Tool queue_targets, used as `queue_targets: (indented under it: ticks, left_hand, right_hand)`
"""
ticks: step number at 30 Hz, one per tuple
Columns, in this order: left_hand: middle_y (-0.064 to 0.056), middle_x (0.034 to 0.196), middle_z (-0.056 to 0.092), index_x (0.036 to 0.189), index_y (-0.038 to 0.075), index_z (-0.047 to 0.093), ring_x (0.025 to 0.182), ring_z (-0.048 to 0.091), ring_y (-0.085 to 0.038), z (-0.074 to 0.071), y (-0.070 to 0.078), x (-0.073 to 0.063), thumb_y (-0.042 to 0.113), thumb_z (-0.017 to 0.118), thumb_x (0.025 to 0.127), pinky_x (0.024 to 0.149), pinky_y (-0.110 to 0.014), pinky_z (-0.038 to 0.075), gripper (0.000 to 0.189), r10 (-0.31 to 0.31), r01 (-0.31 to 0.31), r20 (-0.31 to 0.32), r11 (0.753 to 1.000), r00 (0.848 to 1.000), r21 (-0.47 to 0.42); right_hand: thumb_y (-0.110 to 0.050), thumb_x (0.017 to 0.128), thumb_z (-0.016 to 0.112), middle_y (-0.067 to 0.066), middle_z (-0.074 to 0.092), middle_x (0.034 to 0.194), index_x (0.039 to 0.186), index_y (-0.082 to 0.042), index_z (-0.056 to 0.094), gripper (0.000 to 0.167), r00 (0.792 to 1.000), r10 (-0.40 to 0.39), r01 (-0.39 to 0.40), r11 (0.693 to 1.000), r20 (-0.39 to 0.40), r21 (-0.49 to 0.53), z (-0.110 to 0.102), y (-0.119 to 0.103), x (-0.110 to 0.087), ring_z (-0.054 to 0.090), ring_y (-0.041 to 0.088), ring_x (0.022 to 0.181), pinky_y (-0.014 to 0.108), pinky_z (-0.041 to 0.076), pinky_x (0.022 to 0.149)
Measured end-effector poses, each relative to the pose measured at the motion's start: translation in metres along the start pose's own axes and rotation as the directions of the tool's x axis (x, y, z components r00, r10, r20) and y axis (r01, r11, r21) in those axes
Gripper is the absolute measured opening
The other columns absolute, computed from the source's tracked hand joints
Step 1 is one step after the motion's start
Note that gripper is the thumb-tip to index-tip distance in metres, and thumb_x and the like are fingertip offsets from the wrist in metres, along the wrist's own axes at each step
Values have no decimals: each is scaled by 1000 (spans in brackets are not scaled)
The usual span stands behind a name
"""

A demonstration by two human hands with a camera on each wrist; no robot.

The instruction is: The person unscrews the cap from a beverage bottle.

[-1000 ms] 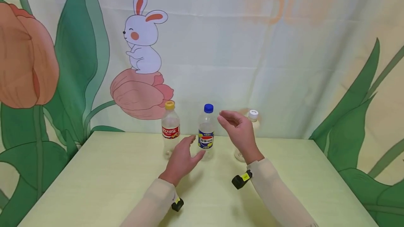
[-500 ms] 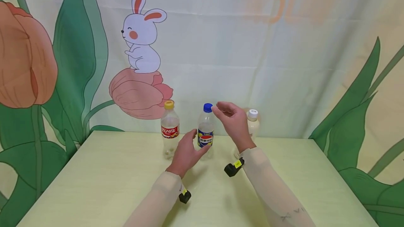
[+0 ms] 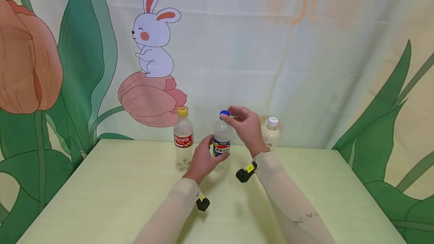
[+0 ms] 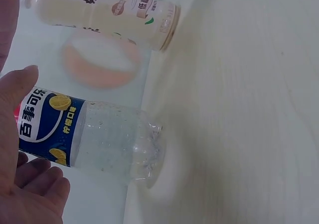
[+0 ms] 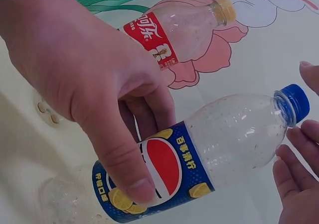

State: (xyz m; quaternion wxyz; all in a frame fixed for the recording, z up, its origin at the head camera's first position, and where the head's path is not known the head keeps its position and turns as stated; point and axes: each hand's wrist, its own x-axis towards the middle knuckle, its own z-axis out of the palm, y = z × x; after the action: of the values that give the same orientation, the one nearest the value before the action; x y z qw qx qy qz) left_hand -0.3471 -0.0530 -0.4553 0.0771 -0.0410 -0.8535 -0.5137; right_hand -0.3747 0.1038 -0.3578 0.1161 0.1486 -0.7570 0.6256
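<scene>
A clear plastic Pepsi bottle (image 3: 221, 133) with a blue cap (image 5: 294, 104) and a blue lemon label stands upright on the table. My left hand (image 3: 203, 159) is around its lower half, thumb across the label (image 5: 169, 169) and fingers curled behind it. At the top, my right hand (image 3: 245, 125) has its thumb and fingers on either side of the cap. In the right wrist view, a gap shows between that thumb and the cap, while the fingertips (image 5: 284, 167) lie right beside the neck.
Left of the Pepsi bottle stands a Coca-Cola bottle (image 3: 183, 125) with a yellow cap and red label. A cream milk tea bottle (image 3: 272, 134) with a white cap is at the right, partly behind my right hand. The pale table (image 3: 118, 195) meets a printed curtain (image 3: 217, 48) at the back.
My left hand has moved right and forward, from beside the Pepsi bottle to around it. My right hand has moved left and forward to the blue cap, uncovering more of the milk tea bottle.
</scene>
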Motion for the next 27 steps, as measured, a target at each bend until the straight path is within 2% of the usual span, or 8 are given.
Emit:
queue_targets:
  ticks: [11,16,27]
  left_hand:
    - [-8,153,54,153,15,42,144,50,-30,3,-6,9,36,85,85,120,-50,41,84,20,-17,35,997,999,-78]
    - [-9,151,56,153,14,43,142,52,-30,5,-9,12,34,85,84,119,-48,42,83,7,-2,44,993,999,-114]
    - [-10,143,61,148,13,47,132,59,-30,9,-10,16,34,85,85,114,-49,48,77,-3,7,36,994,999,-107]
  right_hand:
    - [-43,82,86,5,75,120,124,-12,72,54,1000,-13,13,1000,-15,-2,6,-3,6,68,22,109,40,57,100]
    - [-40,83,86,6,75,117,123,-12,72,51,1000,-3,3,1000,-17,-3,7,-4,6,69,23,106,38,58,98]
    - [-40,81,87,7,76,110,119,-12,74,49,999,4,-5,1000,-43,-29,11,0,7,70,21,101,33,60,91]
